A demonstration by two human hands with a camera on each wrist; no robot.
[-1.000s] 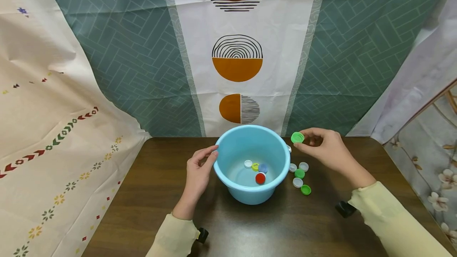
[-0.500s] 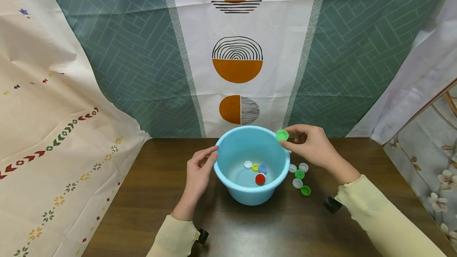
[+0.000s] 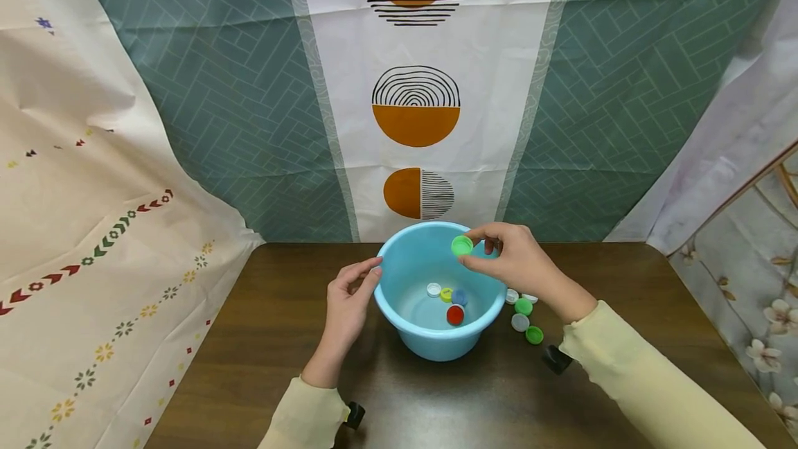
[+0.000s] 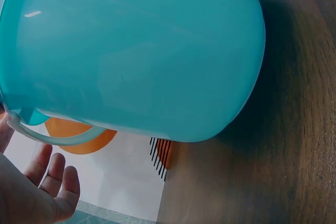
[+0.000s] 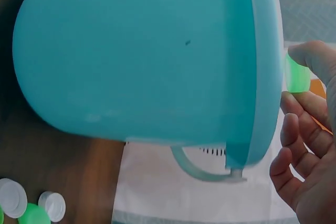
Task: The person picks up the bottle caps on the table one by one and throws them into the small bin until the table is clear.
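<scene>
A light blue plastic bucket [image 3: 439, 346] stands upright on the table. Inside, on its floor, lie a white cap [image 3: 433, 289], a yellow cap [image 3: 446, 294], a blue cap [image 3: 458, 297] and a red cap [image 3: 455, 314]. My left hand [image 3: 346, 301] pinches the bucket's left rim between thumb and forefinger; the other fingers curve loosely beside the handle [image 4: 63, 140]. Above the bucket's opening, my right hand [image 3: 514, 260] pinches a green bottle cap [image 3: 462, 246] between thumb and forefinger, hollow side toward the head camera. In the right wrist view this cap [image 5: 297, 74] shows just past the rim.
On the brown wooden table [image 3: 262, 338], right of the bucket, lie two green caps [image 3: 534, 335] and several white caps [image 3: 520, 323], one partly hidden by the right hand. Patterned cloth [image 3: 299, 123] hangs behind the table; more cloth drapes at both sides.
The right hand has carried the green cap leftward, from the right of the bucket across the rim to above its opening. The left hand has stayed on the rim.
</scene>
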